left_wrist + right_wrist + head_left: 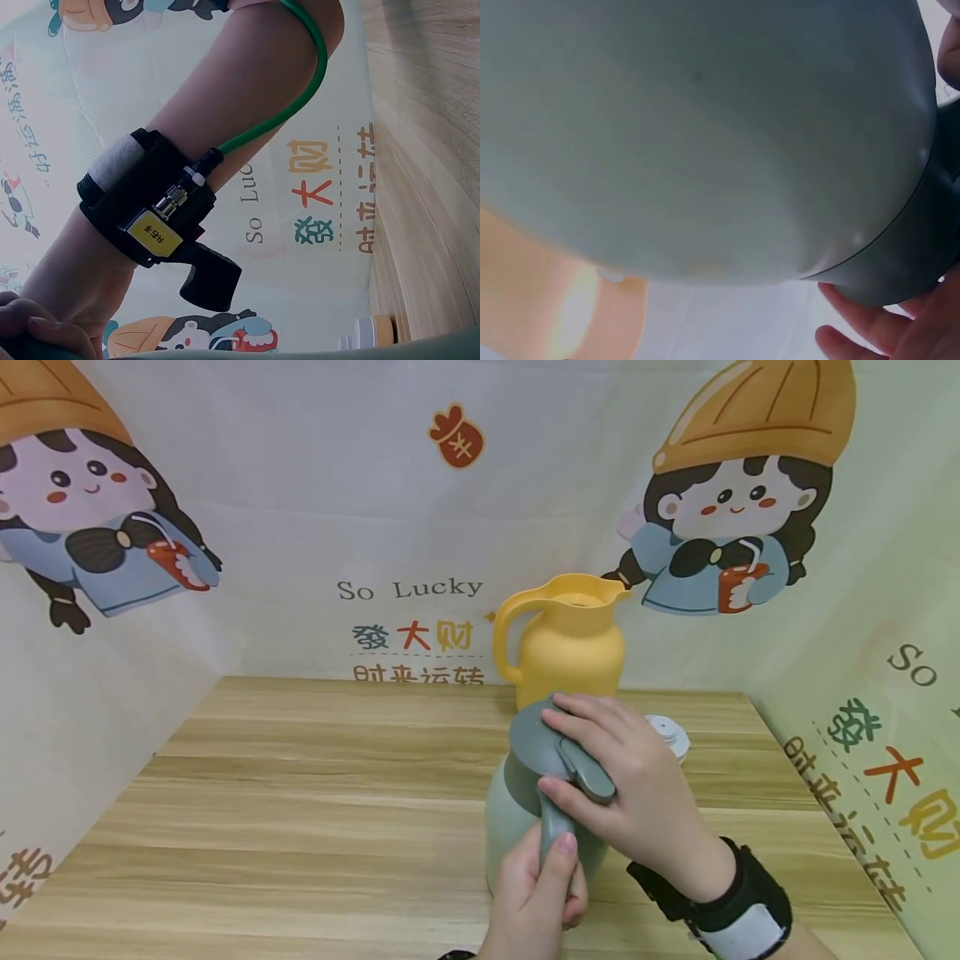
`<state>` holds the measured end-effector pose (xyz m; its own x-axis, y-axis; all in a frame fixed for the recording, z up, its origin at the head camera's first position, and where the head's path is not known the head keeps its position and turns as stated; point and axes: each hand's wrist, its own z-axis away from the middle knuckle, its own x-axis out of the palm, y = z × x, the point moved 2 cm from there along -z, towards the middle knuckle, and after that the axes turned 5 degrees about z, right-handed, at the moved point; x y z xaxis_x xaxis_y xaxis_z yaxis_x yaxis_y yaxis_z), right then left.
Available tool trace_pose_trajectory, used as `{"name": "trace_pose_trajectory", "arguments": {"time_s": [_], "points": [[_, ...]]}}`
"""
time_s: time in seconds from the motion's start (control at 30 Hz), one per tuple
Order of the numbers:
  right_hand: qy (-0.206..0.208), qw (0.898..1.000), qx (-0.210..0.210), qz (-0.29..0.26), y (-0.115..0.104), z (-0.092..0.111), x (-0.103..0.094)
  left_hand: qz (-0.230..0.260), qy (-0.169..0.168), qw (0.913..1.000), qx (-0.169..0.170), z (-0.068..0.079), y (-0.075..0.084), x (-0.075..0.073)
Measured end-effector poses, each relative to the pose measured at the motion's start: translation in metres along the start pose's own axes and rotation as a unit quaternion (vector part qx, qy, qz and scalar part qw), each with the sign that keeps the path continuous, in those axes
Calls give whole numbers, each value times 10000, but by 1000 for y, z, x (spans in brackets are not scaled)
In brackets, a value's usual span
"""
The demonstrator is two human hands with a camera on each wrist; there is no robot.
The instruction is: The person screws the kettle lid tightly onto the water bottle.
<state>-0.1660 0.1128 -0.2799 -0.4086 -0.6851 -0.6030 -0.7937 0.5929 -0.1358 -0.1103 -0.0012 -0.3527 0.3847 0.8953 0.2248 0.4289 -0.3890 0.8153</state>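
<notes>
both hands on the green jug, lid still seated

our left hand [534,893] grips the handle of the green jug [517,810] near the desk's [300,793] front edge; our right hand [630,793] curls over its lid [551,747], thumb by the lever. behind stand the lidless yellow jug [566,639] and a white stopper [667,735].

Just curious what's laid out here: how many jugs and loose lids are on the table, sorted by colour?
Green jugs: 1, the green jug, held by the left hand and right hand
Yellow jugs: 1, the yellow jug
White lids: 1, the white lid
Total: 3
</notes>
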Motion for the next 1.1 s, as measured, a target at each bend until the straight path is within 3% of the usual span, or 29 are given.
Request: {"name": "trace_pose_trajectory", "arguments": {"time_s": [0.4,0.57,0.7,0.93,1.1], "points": [[-66,9991,52,413,-2,1,0,7,32,10000,-7,0,-2,-1],[-430,9989,-165,51,7,3,-5,41,9,10000,35,0,0,-1],[-661,9956,-364,-564,17,3,-9,60,22,10000,-29,0,2,0],[-1056,9701,-867,-2006,31,-7,-9,-52,95,9999,-95,1,3,0],[-1525,9528,-1056,-2405,31,-21,-8,-41,75,10000,-40,1,2,0]]}}
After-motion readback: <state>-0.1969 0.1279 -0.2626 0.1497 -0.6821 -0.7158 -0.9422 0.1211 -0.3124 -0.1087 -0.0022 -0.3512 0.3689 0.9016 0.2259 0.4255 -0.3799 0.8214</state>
